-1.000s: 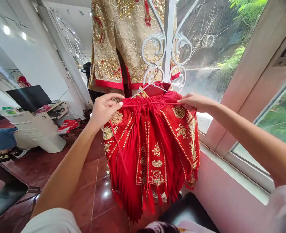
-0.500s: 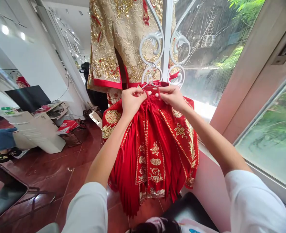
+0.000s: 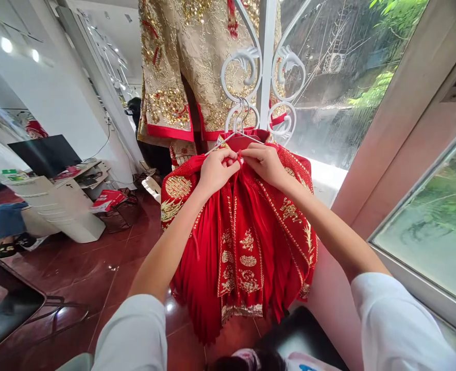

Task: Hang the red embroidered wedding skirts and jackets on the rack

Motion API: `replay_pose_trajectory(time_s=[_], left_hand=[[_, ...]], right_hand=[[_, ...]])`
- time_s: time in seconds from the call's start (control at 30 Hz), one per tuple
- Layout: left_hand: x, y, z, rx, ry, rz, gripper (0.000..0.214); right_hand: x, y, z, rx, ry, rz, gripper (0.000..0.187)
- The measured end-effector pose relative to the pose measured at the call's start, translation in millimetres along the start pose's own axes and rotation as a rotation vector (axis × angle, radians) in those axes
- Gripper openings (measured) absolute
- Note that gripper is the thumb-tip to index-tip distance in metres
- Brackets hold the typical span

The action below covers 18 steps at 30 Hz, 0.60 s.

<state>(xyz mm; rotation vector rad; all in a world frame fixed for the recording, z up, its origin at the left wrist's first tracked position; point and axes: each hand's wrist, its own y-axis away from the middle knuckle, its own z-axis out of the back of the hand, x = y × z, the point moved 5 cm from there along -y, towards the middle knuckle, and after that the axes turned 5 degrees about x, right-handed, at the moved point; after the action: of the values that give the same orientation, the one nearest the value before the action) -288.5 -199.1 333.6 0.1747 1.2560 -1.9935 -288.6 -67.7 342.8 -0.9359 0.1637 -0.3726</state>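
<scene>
A red pleated skirt (image 3: 200, 278) with gold embroidery hangs together with a red embroidered jacket (image 3: 295, 175). Wire hangers (image 3: 238, 123) hold them at a white scrolled metal frame (image 3: 265, 67). At the waist of the skirt, my left hand (image 3: 219, 169) pinches a red drawstring (image 3: 239, 157). Close against it, my right hand (image 3: 265, 161) is also closed on the cord, its fingertips nearly meeting the left ones. Whether the cord is knotted or just crossed is hidden by my fingers.
A beige gold-sequined garment (image 3: 208, 67) hangs behind. Windows (image 3: 436, 206) line the right side. Below stands a black seat (image 3: 305, 335). On the left are a black chair (image 3: 11, 299), a white desk (image 3: 61, 206) with a monitor (image 3: 40, 157), and a seated person's legs (image 3: 5, 221).
My hands have come together at the middle of the waist and dropped slightly, bringing the cord ends close. More of the hanger now shows above them.
</scene>
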Motion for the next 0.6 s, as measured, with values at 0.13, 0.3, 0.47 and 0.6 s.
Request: replay_pose_trajectory(time_s=[0.13,0.3,0.47,0.6], left_hand=[[-14,9,12.0,-0.006,-0.102,-0.143,0.003],[-19,42,49.2,-0.148,-0.563,-0.091,0.012],[-15,52,47.3,-0.108,-0.176,0.03,0.008],[-12,37,33.3,-0.09,0.317,0.15,0.012]], right_hand=[[0,-4,3,0.033,0.123,-0.144,0.009],[0,15,20,0.09,0.351,-0.36,0.01],[9,20,24,0.02,0.099,-0.429,0.01],[4,14,8,-0.016,-0.556,-0.694,0.004]])
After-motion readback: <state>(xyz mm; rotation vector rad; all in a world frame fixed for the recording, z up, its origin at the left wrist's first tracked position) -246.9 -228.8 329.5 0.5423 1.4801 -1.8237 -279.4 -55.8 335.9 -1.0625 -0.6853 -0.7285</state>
